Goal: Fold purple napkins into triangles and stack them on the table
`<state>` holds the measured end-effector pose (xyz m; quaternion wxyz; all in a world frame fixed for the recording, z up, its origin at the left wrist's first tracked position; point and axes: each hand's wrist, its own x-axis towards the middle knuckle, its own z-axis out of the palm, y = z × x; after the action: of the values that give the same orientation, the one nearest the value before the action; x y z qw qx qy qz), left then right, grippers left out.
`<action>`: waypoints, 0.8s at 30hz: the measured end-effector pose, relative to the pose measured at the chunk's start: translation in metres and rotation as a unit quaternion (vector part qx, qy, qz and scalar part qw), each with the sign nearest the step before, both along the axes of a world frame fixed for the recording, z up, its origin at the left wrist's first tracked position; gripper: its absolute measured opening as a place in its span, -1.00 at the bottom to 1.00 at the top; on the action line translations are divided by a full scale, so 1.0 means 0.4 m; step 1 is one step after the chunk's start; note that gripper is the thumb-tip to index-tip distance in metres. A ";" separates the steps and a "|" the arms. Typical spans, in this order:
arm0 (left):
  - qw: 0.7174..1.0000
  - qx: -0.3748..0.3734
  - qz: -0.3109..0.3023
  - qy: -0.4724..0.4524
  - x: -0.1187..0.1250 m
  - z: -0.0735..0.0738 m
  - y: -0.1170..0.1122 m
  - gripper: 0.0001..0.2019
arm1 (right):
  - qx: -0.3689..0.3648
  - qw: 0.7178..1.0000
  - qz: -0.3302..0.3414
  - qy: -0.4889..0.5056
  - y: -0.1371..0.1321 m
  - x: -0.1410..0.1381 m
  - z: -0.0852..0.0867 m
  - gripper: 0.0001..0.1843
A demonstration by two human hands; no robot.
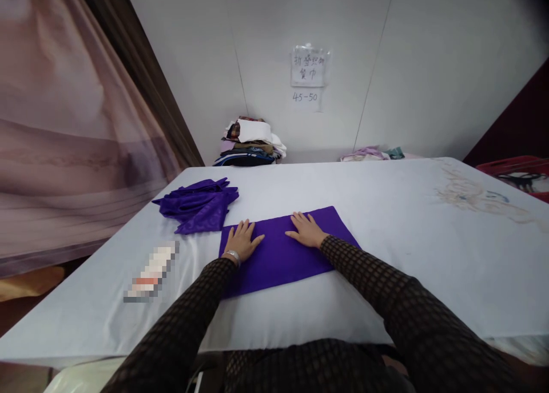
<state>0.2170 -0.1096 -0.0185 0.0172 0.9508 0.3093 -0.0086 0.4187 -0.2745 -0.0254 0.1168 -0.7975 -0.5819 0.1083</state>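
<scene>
A purple cloth (283, 255) lies folded into a flat rectangle on the white-covered table (386, 210), just in front of me. My left hand (242, 239) rests flat on its left end, fingers spread. My right hand (305, 230) lies flat on the cloth's upper middle, fingers stretched out. Neither hand holds anything. A heap of several more purple cloths (198, 204) sits beyond my left hand, to the upper left.
A blurred small object (152, 272) lies on the table left of the cloth. A stack of folded fabrics (251, 143) stands by the wall at the back, more fabric (371, 153) to its right. A curtain (64, 130) hangs at left; a red crate (521, 173) sits far right.
</scene>
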 end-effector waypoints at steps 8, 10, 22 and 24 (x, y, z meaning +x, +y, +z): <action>1.000 0.003 0.001 -0.001 -0.004 -0.046 0.010 -0.33 | -0.033 0.984 -0.174 -0.034 -0.106 0.163 -0.049 -0.16; 1.000 0.002 0.000 -0.006 -0.004 -0.045 0.011 -0.33 | -0.045 0.974 -0.219 -0.043 -0.136 0.198 -0.046 -0.17; 0.999 -0.020 -0.029 -0.026 0.004 -0.015 -0.021 -0.33 | 0.007 0.999 0.033 0.010 -0.027 -0.086 0.001 -0.10; 0.999 -0.016 -0.036 -0.010 -0.002 -0.021 -0.033 -0.33 | 0.007 0.999 0.044 0.011 -0.026 -0.094 -0.011 -0.12</action>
<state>0.2160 -0.1229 -0.0271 0.0354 0.9609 0.2745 -0.0047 0.3812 -0.2848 -0.0296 0.1234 -0.7692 -0.6157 0.1182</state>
